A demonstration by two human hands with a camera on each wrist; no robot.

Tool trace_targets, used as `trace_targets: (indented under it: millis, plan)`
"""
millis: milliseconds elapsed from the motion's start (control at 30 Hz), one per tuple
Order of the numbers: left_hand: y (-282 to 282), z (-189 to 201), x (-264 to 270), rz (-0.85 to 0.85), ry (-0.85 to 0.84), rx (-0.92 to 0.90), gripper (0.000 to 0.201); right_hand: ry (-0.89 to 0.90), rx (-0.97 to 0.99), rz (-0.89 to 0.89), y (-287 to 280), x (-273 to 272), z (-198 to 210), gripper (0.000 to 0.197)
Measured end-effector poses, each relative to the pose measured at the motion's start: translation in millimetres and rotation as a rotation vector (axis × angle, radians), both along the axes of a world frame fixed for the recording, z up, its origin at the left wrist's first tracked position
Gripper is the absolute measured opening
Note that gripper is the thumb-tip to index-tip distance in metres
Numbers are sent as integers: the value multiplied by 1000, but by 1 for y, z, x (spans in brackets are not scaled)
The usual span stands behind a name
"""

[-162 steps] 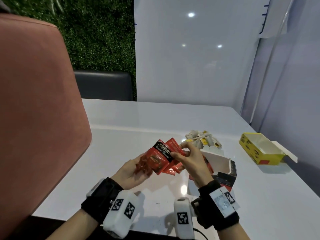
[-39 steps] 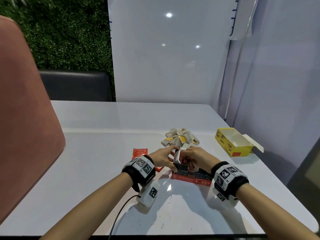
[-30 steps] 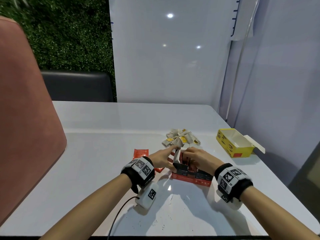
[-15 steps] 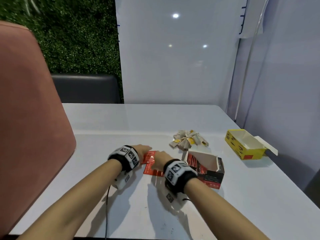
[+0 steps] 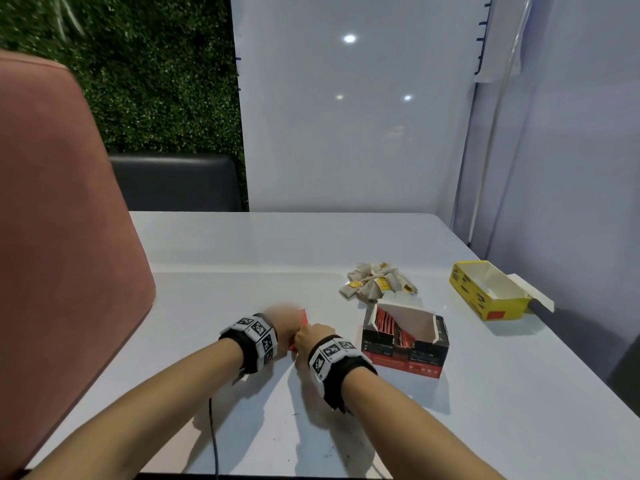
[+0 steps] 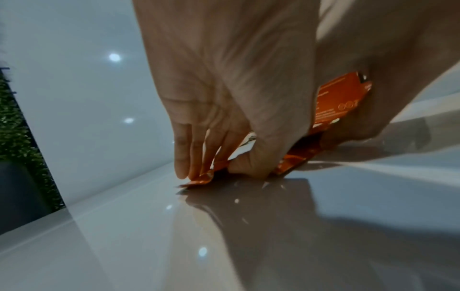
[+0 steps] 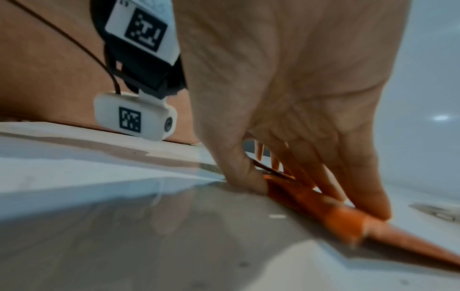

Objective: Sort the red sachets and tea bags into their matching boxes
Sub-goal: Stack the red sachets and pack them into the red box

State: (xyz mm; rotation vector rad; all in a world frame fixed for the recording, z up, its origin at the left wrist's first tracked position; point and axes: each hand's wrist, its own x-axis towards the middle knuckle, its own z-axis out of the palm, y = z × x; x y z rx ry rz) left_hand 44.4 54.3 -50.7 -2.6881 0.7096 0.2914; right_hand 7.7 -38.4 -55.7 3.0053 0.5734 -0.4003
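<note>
**Now both hands worked the last loose sachets**

Moments earlier both hands had been at the red-and-black box (image 5: 405,344); they had since shifted left of it to the red sachets (image 5: 300,327) lying on the white counter (image 5: 207,306). The left hand (image 5: 282,323) pinched the sachets between thumb and fingers, lifting an edge. The right hand (image 5: 313,336) pinched their other end. Several sachets already stood in the box. The tea bags (image 5: 375,282) remained heaped beyond it, the yellow box (image 5: 485,289) apparently empty, so the tea half looked untouched.
</note>
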Motion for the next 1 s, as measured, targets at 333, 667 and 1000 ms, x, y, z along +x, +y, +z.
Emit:
trace_targets:
  millis: [333,667,1000]
  plan:
    - [37,11,-40,113,198,-445,12,-63,1,205,-7,-75,-13,29]
    - [74,17,-74,482,183,-1512,39,-111,377,16,-36,-53,26,18]
    - [42,7,-102,479,294,-1700,29,424,1834,-403,-98,-81,24,35]
